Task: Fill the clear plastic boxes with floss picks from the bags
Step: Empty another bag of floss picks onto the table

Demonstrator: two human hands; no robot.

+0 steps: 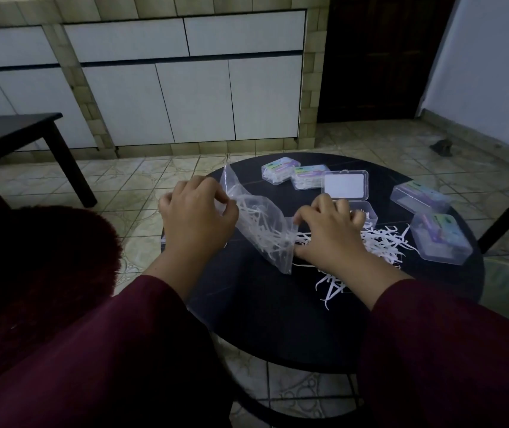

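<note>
A clear plastic bag [256, 220] with white floss picks inside lies tilted on the round black table [247, 304]. My left hand [197, 214] pinches the bag's upper edge. My right hand [327, 233] holds the bag's open mouth, its fingers curled over a pile of loose floss picks [382, 242] spilled on the table. An open clear box [347, 193] stands just behind my right hand, its lid up; a few picks lie in its base. More picks [330, 285] lie near my right wrist.
Two filled closed boxes [279, 169] [308, 177] sit at the table's far side. Two more closed boxes [419, 196] [440, 237] sit at the right edge. A dark low table [15, 131] stands left on the tiled floor; white cabinets behind.
</note>
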